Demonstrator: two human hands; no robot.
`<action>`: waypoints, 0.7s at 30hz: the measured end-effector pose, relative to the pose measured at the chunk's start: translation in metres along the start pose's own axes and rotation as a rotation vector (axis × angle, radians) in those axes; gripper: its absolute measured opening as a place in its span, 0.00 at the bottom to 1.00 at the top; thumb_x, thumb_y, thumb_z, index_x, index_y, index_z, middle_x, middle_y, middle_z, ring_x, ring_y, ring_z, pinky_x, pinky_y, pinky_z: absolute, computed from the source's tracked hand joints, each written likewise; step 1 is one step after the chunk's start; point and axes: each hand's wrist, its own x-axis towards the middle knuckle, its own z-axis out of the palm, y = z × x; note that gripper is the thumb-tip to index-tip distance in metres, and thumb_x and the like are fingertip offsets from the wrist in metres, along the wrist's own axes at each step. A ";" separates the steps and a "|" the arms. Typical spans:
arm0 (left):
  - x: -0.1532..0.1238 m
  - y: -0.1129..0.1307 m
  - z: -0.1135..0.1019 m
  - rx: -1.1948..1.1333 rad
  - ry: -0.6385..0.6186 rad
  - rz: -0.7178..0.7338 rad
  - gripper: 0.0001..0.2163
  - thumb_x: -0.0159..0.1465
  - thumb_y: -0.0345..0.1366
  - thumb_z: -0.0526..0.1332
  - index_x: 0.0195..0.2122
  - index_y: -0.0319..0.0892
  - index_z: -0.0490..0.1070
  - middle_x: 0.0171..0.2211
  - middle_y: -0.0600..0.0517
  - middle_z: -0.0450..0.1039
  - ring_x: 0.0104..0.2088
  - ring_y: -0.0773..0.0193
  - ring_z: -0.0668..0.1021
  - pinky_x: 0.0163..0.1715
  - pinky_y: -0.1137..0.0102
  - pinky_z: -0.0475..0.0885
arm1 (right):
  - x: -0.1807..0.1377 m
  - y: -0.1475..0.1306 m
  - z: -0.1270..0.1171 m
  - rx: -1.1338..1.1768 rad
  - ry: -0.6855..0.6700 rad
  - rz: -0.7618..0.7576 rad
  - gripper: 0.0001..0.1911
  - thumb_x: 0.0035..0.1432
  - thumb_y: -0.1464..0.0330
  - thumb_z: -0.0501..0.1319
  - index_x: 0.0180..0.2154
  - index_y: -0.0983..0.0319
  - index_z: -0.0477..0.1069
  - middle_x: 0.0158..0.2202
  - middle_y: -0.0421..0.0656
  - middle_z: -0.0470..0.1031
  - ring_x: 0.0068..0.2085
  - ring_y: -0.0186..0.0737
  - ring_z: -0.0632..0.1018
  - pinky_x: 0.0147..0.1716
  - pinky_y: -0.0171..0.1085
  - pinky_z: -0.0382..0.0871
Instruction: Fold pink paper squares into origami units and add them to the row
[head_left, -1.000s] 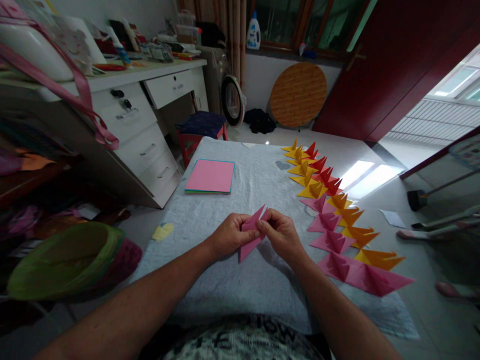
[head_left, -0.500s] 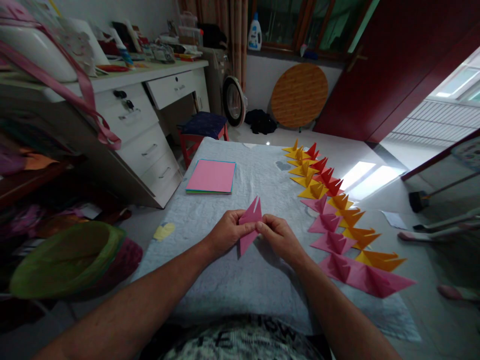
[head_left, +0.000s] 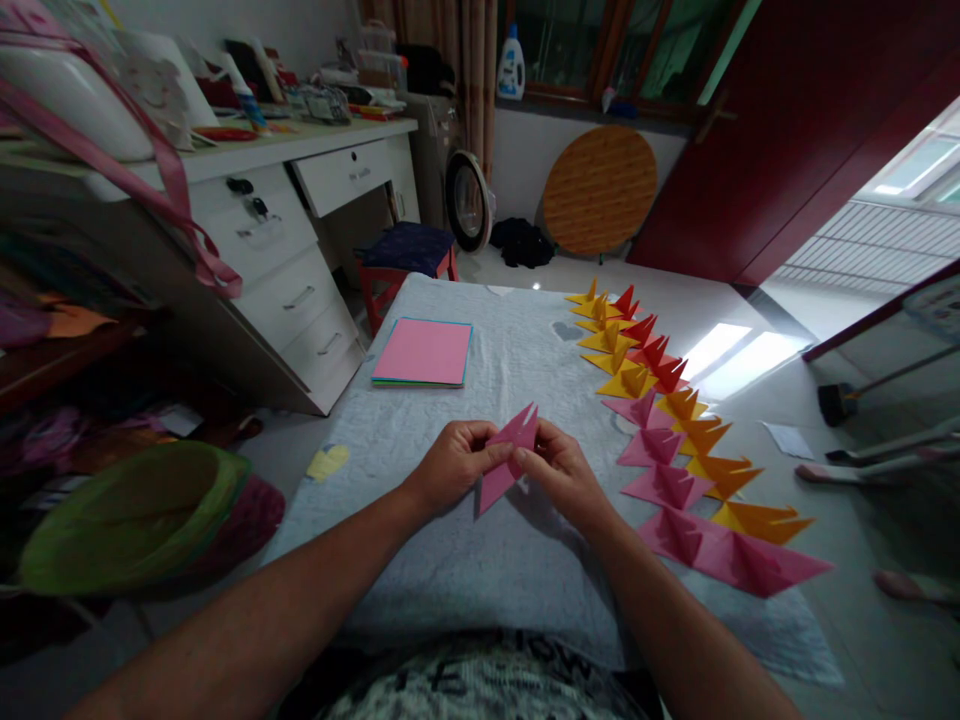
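Note:
A folded pink origami paper is held between both hands above the cloth-covered table. Its upper end splits into two narrow points, and a single point hangs down at the lower left. My left hand pinches it from the left, thumb on the near face. From the right, my right hand grips it too, with its thumb close to the left thumb and its fingers behind the paper. Rows of folded paper cranes in pink, yellow, orange and red stand on the right side.
A stack of square coloured paper, pink on top, lies at the table's far left. Beyond that corner is a stool. A green-lined basket is on the floor at left, below a white desk.
The folded pink paper has tilted to the right, its split points shifting right and slightly down. My right fingers have moved up behind it. The cranes and paper stack stay put.

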 end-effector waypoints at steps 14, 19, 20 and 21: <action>-0.006 0.004 0.004 0.295 -0.066 0.102 0.14 0.62 0.43 0.64 0.24 0.38 0.70 0.21 0.57 0.62 0.25 0.69 0.64 0.27 0.73 0.58 | 0.001 -0.006 -0.001 0.118 0.056 0.011 0.14 0.55 0.61 0.68 0.25 0.61 0.69 0.22 0.35 0.66 0.24 0.31 0.66 0.25 0.32 0.58; -0.007 0.004 0.004 0.276 -0.105 0.138 0.14 0.63 0.42 0.64 0.25 0.38 0.71 0.22 0.57 0.64 0.25 0.70 0.65 0.27 0.73 0.59 | 0.002 -0.010 -0.002 0.158 0.095 -0.002 0.15 0.54 0.61 0.69 0.24 0.60 0.68 0.21 0.35 0.66 0.24 0.30 0.66 0.24 0.32 0.59; -0.007 0.004 0.005 0.281 -0.109 0.146 0.14 0.63 0.42 0.64 0.25 0.38 0.72 0.22 0.56 0.65 0.26 0.69 0.66 0.27 0.73 0.59 | 0.002 -0.010 -0.003 0.160 0.101 -0.012 0.15 0.54 0.61 0.69 0.24 0.60 0.68 0.21 0.34 0.66 0.23 0.30 0.65 0.24 0.32 0.59; -0.007 0.004 0.005 0.287 -0.111 0.151 0.13 0.63 0.42 0.64 0.26 0.38 0.72 0.23 0.56 0.65 0.26 0.69 0.66 0.28 0.73 0.59 | 0.002 -0.010 -0.003 0.158 0.108 -0.022 0.15 0.54 0.61 0.69 0.24 0.60 0.68 0.21 0.34 0.66 0.23 0.30 0.65 0.24 0.32 0.59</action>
